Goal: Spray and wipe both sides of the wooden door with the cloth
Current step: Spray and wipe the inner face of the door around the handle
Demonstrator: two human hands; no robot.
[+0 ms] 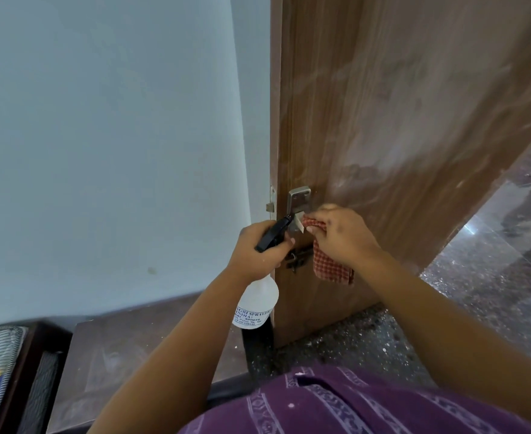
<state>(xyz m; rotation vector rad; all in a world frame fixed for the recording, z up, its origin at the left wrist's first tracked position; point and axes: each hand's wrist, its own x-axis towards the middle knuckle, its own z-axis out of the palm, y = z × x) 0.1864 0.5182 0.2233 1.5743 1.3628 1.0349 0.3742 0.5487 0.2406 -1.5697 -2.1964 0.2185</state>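
Pinching checked cloth (331, 264), right fingers (316, 228) rub metal handle (298, 203); left fingers (284, 244) curl round spray bottle (256, 303).

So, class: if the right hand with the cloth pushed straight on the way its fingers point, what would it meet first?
Probably the metal handle plate on the door: the right hand points up-left, cloth nearly touching it; depth unclear.

Wooden door (399, 120), brown, standing open, with streaky wet smears across its face. Red-checked cloth (331, 264), bunched against the door beside the metal handle (298, 202), its lower part hanging. White spray bottle (256, 303), black trigger head, held upright at the door's edge.
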